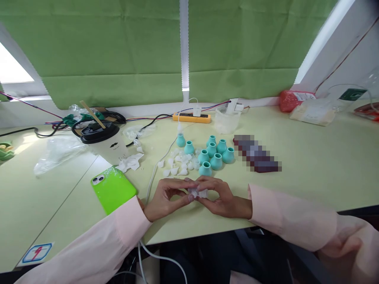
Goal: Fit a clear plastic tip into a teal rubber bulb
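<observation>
Close to the table's front edge, my left hand and my right hand meet, both with fingers closed around a small translucent plastic piece. The fingers partly cover it, so its full shape is hidden. Just beyond my hands stand several teal rubber bulbs with open necks facing up. Left of them lies a loose pile of small whitish translucent tips. At the back of the group, one teal bulb has a clear tip on top.
A green phone lies left, beside crumpled tissue and a paper cup with a straw. A white cable crosses the table. Behind are an orange power strip and a translucent tub. A blurred dark red object lies right.
</observation>
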`<state>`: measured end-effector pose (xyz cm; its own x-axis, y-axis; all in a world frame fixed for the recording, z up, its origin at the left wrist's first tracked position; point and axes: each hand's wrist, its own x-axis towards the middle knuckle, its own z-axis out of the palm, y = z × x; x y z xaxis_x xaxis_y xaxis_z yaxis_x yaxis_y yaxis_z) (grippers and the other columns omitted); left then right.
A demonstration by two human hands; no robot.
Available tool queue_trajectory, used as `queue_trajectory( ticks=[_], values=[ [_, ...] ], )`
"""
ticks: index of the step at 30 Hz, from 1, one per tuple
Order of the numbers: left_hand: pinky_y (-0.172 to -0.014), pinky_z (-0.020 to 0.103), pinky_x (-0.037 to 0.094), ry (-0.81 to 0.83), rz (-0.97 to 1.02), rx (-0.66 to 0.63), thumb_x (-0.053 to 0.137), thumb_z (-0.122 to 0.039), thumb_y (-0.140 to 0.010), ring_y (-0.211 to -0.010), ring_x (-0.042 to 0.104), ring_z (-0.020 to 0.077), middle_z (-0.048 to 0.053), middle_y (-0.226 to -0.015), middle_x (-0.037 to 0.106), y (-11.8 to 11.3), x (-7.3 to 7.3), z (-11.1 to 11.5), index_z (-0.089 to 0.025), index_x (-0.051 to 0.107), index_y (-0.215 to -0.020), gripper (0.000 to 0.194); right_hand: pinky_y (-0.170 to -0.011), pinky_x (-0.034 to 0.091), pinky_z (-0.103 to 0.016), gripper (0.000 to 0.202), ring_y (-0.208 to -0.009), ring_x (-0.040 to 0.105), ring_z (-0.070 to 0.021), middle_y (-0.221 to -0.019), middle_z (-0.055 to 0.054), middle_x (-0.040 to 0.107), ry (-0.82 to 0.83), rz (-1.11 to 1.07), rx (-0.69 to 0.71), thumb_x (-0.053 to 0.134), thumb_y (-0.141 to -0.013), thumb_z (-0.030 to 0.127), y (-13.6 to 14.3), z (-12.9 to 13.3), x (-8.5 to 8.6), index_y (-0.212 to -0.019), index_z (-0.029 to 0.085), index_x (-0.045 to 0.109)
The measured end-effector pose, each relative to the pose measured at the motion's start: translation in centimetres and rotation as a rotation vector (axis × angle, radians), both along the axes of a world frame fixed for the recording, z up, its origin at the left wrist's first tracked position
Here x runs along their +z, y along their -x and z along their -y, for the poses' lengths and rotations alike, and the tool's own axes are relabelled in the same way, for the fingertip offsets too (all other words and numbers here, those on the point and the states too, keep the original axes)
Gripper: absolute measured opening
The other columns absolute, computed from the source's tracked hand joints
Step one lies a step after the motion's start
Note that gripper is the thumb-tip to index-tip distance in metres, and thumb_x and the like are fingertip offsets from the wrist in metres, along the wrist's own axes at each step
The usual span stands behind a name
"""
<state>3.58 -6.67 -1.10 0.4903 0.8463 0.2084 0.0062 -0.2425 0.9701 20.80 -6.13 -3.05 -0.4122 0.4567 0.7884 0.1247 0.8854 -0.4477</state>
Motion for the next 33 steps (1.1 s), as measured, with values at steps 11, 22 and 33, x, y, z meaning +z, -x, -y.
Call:
queue_trajectory(
  ticks=[11,22,33],
  values=[
    [-0.065,0.029,0.051,-0.05,0.057,-0.03,0.061,-0.01,-0.064,-0.084,0.058,0.0193,0.01,-0.092,0.062,-0.04,-0.22,-0.04,-0.014,0.064,-0.09,0.026,-0.063,0.048,-0.03,0.027,-0.077,0.057,-0.0146,-0.079,0.0,0.059,0.061,-0.052,0.086,0.053,-0.07,0.007,0.18,-0.26,0.08,-0.086,0.026,0.042],
    [-0.069,0.032,0.052,-0.001,0.133,-0.064,0.065,-0.009,-0.061,-0.08,0.06,0.0179,0.006,-0.086,0.065,0.02,-0.16,-0.3,-0.016,0.066,-0.083,0.024,-0.065,0.047,-0.03,0.021,-0.077,0.054,-0.0132,-0.08,-0.002,0.059,0.069,-0.032,0.119,0.052,-0.071,0.006,0.18,-0.42,-0.03,-0.074,0.022,0.039],
    [-0.066,0.026,0.053,0.025,0.174,-0.064,0.067,-0.003,-0.056,-0.076,0.062,0.0164,0.003,-0.083,0.067,-0.13,-0.35,-0.6,-0.019,0.067,-0.079,0.027,-0.064,0.047,-0.028,0.023,-0.077,0.052,-0.0124,-0.077,0.0,0.055,0.094,-0.042,0.176,0.053,-0.07,0.004,0.24,-0.54,-0.03,-0.074,0.021,0.038]
  ],
)
